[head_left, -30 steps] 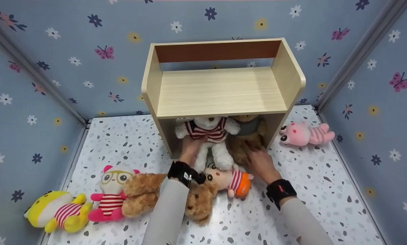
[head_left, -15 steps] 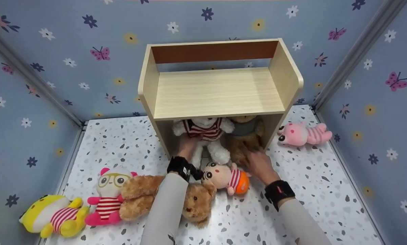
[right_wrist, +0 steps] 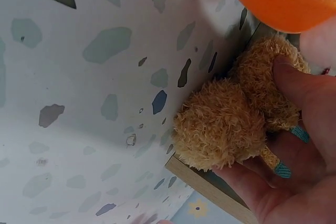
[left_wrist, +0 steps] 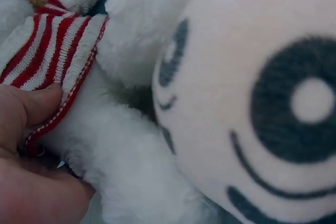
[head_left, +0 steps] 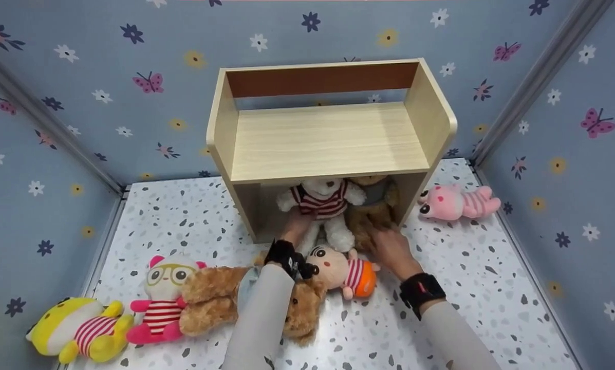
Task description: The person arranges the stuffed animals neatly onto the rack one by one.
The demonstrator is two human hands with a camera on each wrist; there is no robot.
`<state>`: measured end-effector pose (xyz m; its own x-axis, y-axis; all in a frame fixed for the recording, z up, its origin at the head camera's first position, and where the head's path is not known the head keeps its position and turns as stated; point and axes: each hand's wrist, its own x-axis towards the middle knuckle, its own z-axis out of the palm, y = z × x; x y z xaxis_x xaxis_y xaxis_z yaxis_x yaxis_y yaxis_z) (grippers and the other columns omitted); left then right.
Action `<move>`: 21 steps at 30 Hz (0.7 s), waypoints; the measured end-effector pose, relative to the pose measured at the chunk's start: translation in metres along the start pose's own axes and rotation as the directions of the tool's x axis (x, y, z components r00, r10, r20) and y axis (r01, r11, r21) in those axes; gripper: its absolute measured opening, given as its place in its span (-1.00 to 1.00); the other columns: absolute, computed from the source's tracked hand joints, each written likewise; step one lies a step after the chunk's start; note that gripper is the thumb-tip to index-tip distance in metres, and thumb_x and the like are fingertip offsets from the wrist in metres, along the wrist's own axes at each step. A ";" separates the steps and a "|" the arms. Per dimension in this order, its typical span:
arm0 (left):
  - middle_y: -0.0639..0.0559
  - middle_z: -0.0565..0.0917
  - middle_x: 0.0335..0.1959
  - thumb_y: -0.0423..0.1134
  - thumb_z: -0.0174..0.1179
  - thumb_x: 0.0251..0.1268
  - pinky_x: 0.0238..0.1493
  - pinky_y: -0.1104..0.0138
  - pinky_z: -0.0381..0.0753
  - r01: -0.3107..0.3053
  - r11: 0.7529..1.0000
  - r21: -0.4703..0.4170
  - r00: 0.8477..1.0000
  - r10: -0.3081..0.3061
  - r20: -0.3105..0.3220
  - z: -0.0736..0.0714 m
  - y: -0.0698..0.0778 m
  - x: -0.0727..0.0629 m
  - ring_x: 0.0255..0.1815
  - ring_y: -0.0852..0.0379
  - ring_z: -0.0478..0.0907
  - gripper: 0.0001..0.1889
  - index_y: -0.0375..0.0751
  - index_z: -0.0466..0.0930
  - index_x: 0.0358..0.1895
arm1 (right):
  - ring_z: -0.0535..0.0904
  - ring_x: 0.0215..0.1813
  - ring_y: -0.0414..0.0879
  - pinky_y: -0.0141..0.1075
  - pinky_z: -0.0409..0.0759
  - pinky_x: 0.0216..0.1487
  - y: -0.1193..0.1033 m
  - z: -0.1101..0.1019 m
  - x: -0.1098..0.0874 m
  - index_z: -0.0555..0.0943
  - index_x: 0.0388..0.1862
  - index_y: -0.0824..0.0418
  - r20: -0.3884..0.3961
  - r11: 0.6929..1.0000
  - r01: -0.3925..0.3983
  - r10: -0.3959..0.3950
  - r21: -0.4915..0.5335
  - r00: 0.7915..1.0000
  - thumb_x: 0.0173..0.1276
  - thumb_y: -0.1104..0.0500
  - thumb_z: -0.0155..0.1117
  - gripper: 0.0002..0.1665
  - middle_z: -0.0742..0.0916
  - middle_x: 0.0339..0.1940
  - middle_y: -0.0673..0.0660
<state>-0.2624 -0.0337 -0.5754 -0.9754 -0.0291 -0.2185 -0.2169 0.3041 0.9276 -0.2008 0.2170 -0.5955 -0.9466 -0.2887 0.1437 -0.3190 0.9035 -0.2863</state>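
Inside the lower compartment of a small wooden shelf (head_left: 328, 139) sits a white teddy bear (head_left: 339, 234) in a red-and-white striped sweater. My left hand (head_left: 298, 226) grips its side low on the sweater; in the left wrist view the thumb presses on the knit hem. Close against it on the right is a brown teddy bear (head_left: 361, 221) in a grey top, its head partly hidden by the shelf board. My right hand (head_left: 393, 251) holds this bear by its legs, thumb and fingers around the fluffy feet (right_wrist: 218, 124) in the right wrist view.
A doll with orange bottoms (head_left: 333, 267) lies in front of the compartment. Left of it lie a light-brown bear (head_left: 212, 298), partly under my left forearm, a pink panda with glasses (head_left: 163, 303) and a yellow plush (head_left: 81, 329). A pink striped plush (head_left: 459, 203) lies right of the shelf.
The white teddy bear has shifted right, up against the brown bear, with my left hand moving along with it. My right hand has stayed on the brown bear's legs.
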 end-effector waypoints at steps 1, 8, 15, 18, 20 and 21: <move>-0.30 0.67 0.02 -0.24 0.18 0.50 0.14 0.05 0.55 -0.007 0.997 0.075 1.000 0.007 -0.005 0.002 -0.002 0.000 0.01 -0.16 0.60 -0.64 -0.49 0.56 0.15 | 0.56 0.21 0.42 0.27 0.65 -0.08 0.000 0.000 0.000 0.47 0.54 0.07 0.003 1.000 -0.001 0.001 -0.003 1.000 0.48 0.08 0.37 -0.32 0.78 -0.13 0.33; -0.38 0.69 0.08 -0.01 0.20 0.54 0.14 -0.14 0.58 -0.019 0.877 0.481 0.978 0.117 -0.174 0.012 -0.014 0.002 0.08 -0.37 0.62 -0.48 -0.46 0.60 0.20 | 0.59 0.15 0.29 0.16 0.63 0.08 -0.003 -0.001 -0.002 0.48 0.52 0.08 0.055 0.999 -0.037 0.037 -0.007 0.998 0.53 0.11 0.31 -0.39 0.76 -0.08 0.25; -0.42 0.65 0.04 -0.13 0.26 0.50 0.07 -0.15 0.60 -0.074 0.892 0.446 0.958 0.188 -0.218 0.008 -0.005 0.000 0.06 -0.37 0.62 -0.56 -0.47 0.56 0.18 | 0.54 0.22 0.38 0.22 0.65 -0.02 -0.005 0.000 -0.001 0.44 0.55 0.08 0.047 0.999 -0.038 0.039 -0.016 0.998 0.48 0.09 0.36 -0.31 0.75 -0.04 0.33; -0.43 0.65 -0.02 -0.23 0.26 0.48 0.07 -0.13 0.58 -0.169 0.897 0.409 0.947 0.263 -0.186 0.008 -0.001 0.001 0.03 -0.36 0.61 -0.64 -0.50 0.56 0.10 | 0.53 0.24 0.41 0.24 0.65 -0.05 -0.005 0.000 0.000 0.43 0.56 0.06 0.042 0.999 -0.043 0.044 -0.017 0.998 0.49 0.06 0.35 -0.30 0.74 -0.01 0.35; -0.43 0.66 -0.03 -0.28 0.24 0.48 0.09 -0.11 0.58 -0.232 0.890 0.393 0.943 0.304 -0.132 0.010 0.000 0.000 0.04 -0.35 0.62 -0.67 -0.52 0.57 0.08 | 0.53 0.24 0.41 0.24 0.65 -0.05 -0.005 0.001 0.001 0.44 0.56 0.05 0.040 0.999 -0.050 0.051 -0.020 0.998 0.51 0.04 0.33 -0.32 0.74 0.00 0.36; -0.43 0.67 -0.03 -0.30 0.22 0.48 0.10 -0.11 0.57 -0.258 0.887 0.384 0.942 0.319 -0.102 0.011 0.000 0.000 0.04 -0.35 0.62 -0.68 -0.53 0.57 0.08 | 0.52 0.25 0.42 0.24 0.65 -0.04 -0.005 0.001 0.001 0.44 0.56 0.04 0.040 0.998 -0.056 0.057 -0.019 0.998 0.51 0.04 0.32 -0.32 0.74 0.01 0.37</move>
<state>-0.2621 -0.0229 -0.5788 -0.9923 -0.0281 0.1208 0.0746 0.6427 0.7625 -0.2002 0.2118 -0.5946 -0.9642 -0.2497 0.0888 -0.2647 0.9241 -0.2757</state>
